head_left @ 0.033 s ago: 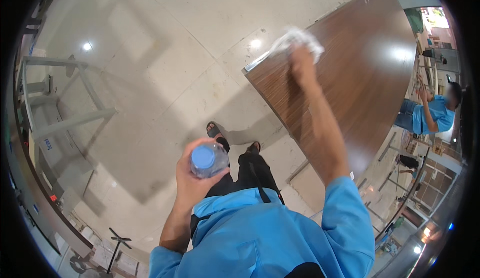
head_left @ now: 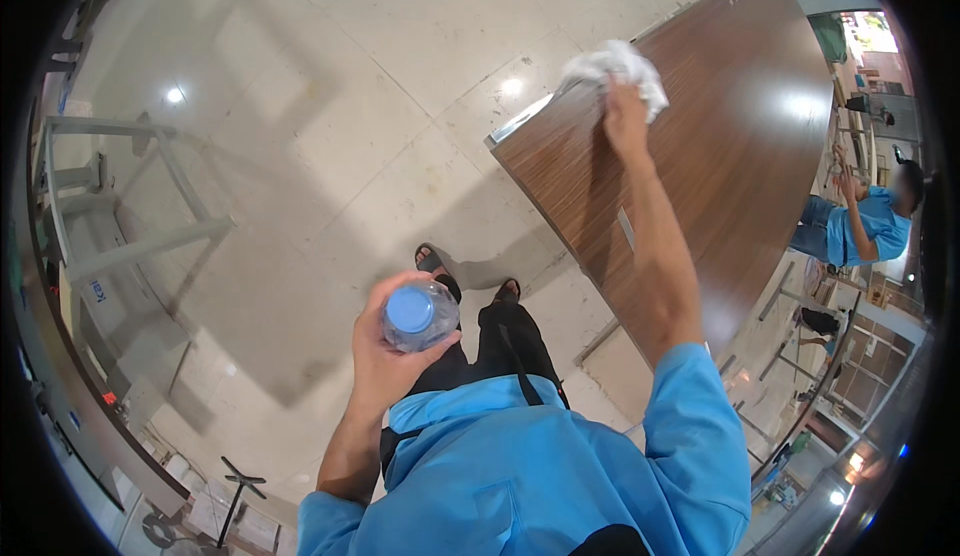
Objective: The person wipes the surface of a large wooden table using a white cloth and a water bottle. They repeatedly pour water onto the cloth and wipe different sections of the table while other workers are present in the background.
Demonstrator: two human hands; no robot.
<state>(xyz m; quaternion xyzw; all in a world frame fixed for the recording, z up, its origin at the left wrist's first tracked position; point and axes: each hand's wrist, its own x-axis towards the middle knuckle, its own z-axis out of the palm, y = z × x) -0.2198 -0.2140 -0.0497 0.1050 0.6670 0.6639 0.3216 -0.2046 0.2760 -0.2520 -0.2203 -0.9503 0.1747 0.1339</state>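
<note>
1. The left hand [head_left: 378, 356] is wrapped around a clear bottle [head_left: 436, 322] with a blue cap, in front of the waist. It is probably light and its wall easily dented; a loose hold round the body suits it.
2. The right hand [head_left: 628, 121] grasps a bunched white cloth [head_left: 610, 61] on the board [head_left: 720, 136], by its left edge. The cloth looks soft and light, best held by a gathered fold.
3. The brown board seems stiff, heavy and slick; its edges offer the surest hold.
</note>
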